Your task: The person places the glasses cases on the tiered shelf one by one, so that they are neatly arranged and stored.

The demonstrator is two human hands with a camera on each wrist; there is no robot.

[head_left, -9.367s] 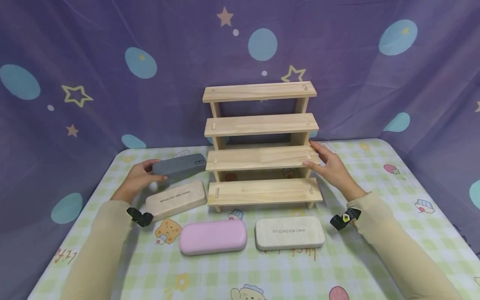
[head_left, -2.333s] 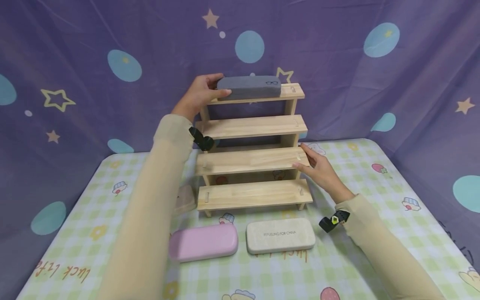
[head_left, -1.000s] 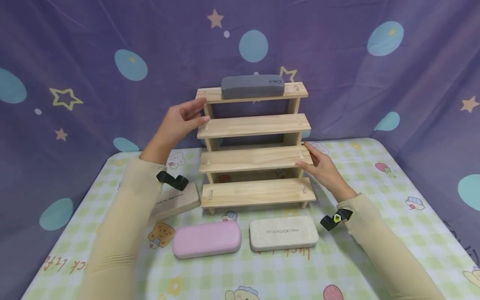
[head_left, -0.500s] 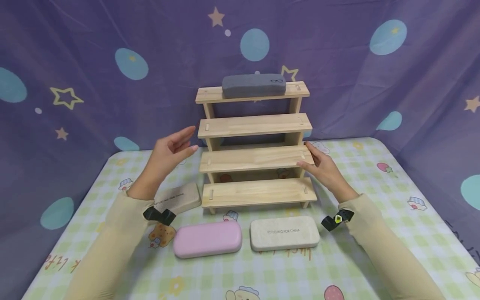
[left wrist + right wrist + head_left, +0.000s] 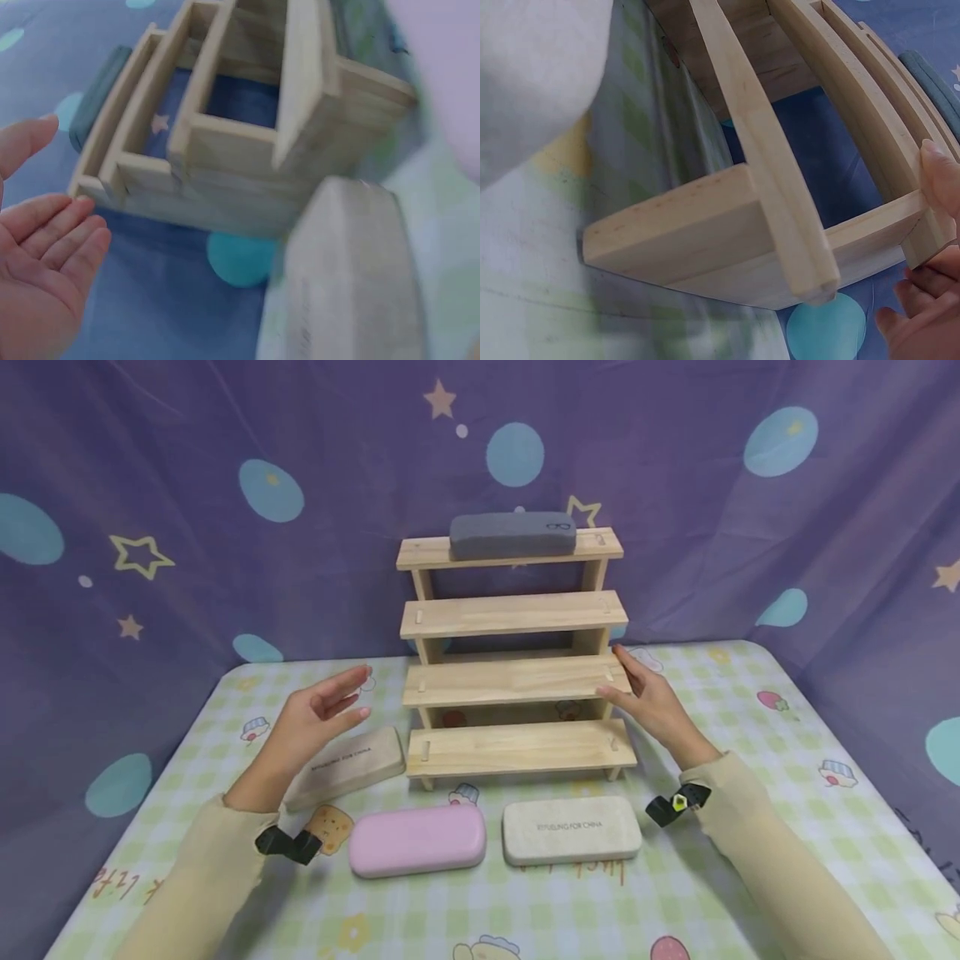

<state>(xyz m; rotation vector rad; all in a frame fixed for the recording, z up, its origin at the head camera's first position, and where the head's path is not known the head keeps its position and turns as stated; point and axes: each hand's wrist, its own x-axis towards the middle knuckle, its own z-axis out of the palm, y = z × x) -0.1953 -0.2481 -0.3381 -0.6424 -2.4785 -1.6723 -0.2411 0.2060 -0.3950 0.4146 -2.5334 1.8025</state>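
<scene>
A four-tier wooden display stand stands at the back of the table. My right hand holds the right end of its second tier from the bottom, thumb on the front edge and fingers behind, as the right wrist view also shows. On the top tier lies a grey-blue glasses case. My left hand is empty, fingers extended and thumb apart, above a beige glasses case left of the stand. That case shows large in the left wrist view, below and right of the hand.
A pink glasses case and a pale grey-white one lie side by side before the stand. The checked tablecloth covers the table, and a purple curtain hangs close behind.
The grey-blue glasses case went from the table's left to the top tier. My left hand let go of it and came down left toward the beige case. My right hand kept its hold.
</scene>
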